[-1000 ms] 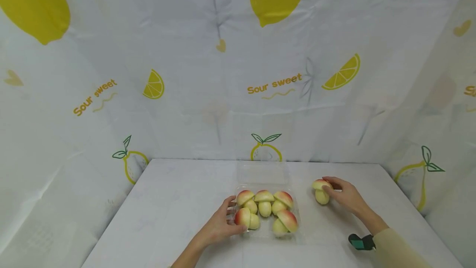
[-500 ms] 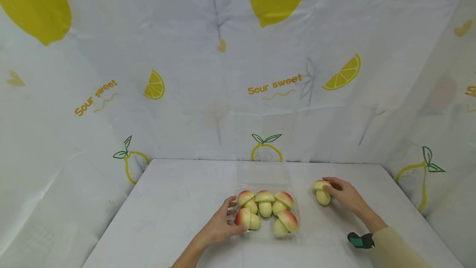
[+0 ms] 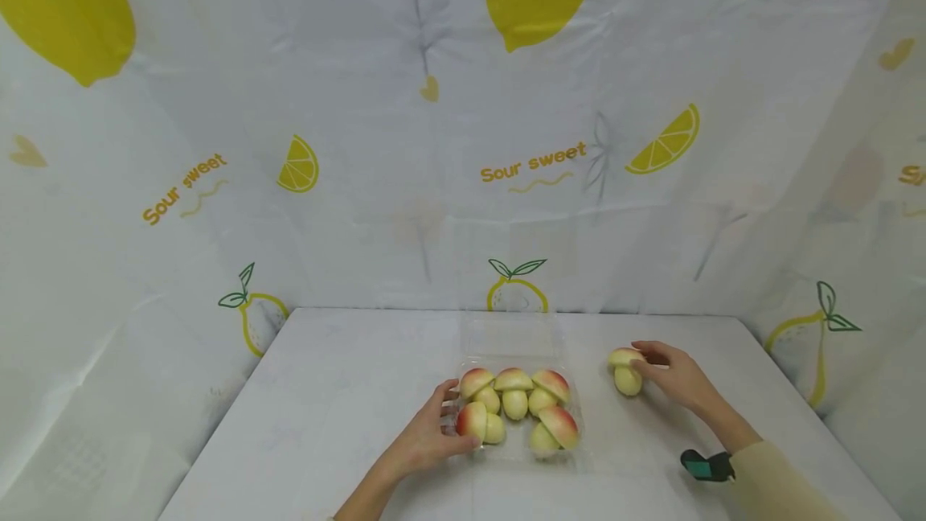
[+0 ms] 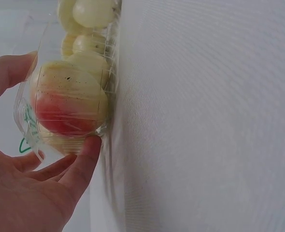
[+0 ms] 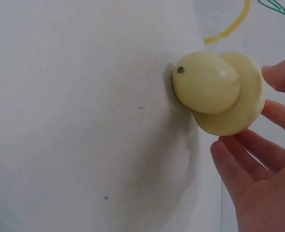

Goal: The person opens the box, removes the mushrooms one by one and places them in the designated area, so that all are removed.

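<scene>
A clear plastic box (image 3: 512, 450) lies on the table with its lid folded back. Inside sit several pale yellow mushrooms (image 3: 515, 392) with reddish caps. My left hand (image 3: 427, 436) grips the box's left side, thumb at the front and fingers at the far side. Through the clear wall in the left wrist view, a red-blushed cap (image 4: 67, 96) shows close to the fingers. To the right of the box, one more mushroom (image 3: 627, 380) stands on its stem. My right hand (image 3: 676, 376) holds its cap from the right; the right wrist view shows the pale stem (image 5: 205, 82) and fingertips at the cap's rim.
A dark object with a green patch (image 3: 705, 467) shows beside the right sleeve (image 3: 770, 481). The transparent lid (image 3: 510, 338) extends behind the box toward the lemon-print curtain (image 3: 405, 207), which encloses the white table (image 3: 347, 376) at the back and sides.
My right hand and forearm have shifted very slightly to the right. The mushroom stays nearly in place. The left hand and the box have not visibly moved.
</scene>
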Available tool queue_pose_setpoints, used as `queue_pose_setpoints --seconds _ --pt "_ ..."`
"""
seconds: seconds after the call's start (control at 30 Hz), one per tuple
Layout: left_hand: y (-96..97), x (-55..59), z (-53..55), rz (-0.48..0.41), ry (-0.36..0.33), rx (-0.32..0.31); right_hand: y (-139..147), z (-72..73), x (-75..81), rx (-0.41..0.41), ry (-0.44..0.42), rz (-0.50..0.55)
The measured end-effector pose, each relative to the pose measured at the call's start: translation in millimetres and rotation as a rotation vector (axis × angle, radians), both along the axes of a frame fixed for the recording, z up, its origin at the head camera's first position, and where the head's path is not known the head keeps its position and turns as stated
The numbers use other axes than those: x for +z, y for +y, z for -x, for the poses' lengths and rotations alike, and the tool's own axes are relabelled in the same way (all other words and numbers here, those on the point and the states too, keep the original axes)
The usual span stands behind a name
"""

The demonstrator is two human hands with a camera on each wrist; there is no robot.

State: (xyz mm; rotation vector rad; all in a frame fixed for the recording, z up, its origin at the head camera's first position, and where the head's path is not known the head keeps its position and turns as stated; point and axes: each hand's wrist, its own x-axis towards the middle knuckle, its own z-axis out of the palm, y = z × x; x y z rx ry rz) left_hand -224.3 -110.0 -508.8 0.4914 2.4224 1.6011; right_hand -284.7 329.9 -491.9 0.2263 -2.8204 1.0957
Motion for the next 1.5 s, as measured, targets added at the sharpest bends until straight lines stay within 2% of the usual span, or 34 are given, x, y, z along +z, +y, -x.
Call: queue_pose_setpoints --seconds 0.3,0.7,1.13,1.5 --pt "0.6 -1.1 1.4 0.009 0.001 0.006 4.1 -5.1 2.3 0.003 0.033 -0.006" --pt "-0.5 0.5 3.3 0.011 0.002 0.004 -1.5 -15.9 23.4 0.044 0.105 0.021" --pt "-1.4 0.4 5.1 0.004 0.001 0.01 -34.8 -31.2 47.4 0.077 0.103 0.022" --pt "-0.2 -0.1 2.0 -0.001 -0.01 -0.001 -55.5 -47.4 55.6 0.131 0.144 0.032"
